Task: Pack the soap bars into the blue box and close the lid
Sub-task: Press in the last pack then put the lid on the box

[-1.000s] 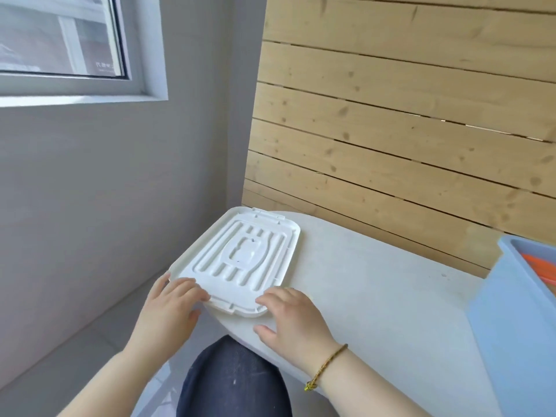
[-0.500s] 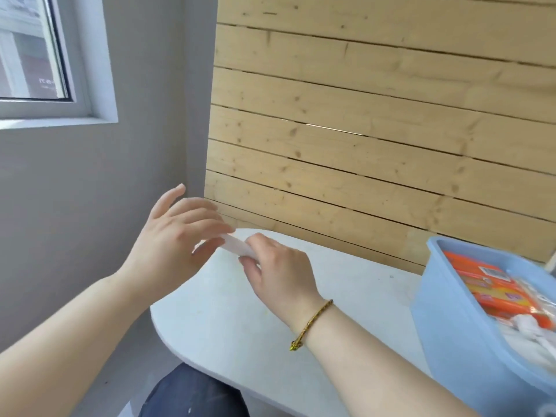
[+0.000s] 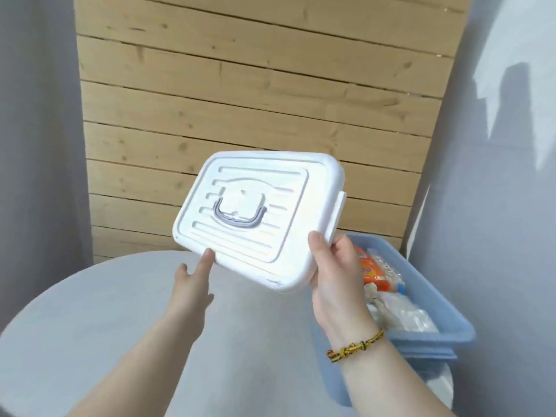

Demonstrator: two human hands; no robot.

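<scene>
Lifting the lid (image 3: 255, 218) off the table (image 3: 90, 326) is what has changed. A second ago it lay flat, underside up, under both my hands. Now it hangs in the air, tilted, with its grey handle (image 3: 239, 218) facing me. My right hand (image 3: 334, 275) grips its near right corner, thumb on top. My left hand (image 3: 192, 284) is open, one straight finger touching the lid's lower left edge; its other fingers may be tucked under, but I can't see well. The blue box (image 3: 436, 335) stands uncovered just beyond my right hand, with wrapped soap bars (image 3: 373, 272) inside. I judge the packing done: the lid only needs to travel right and seat on the rim.
</scene>
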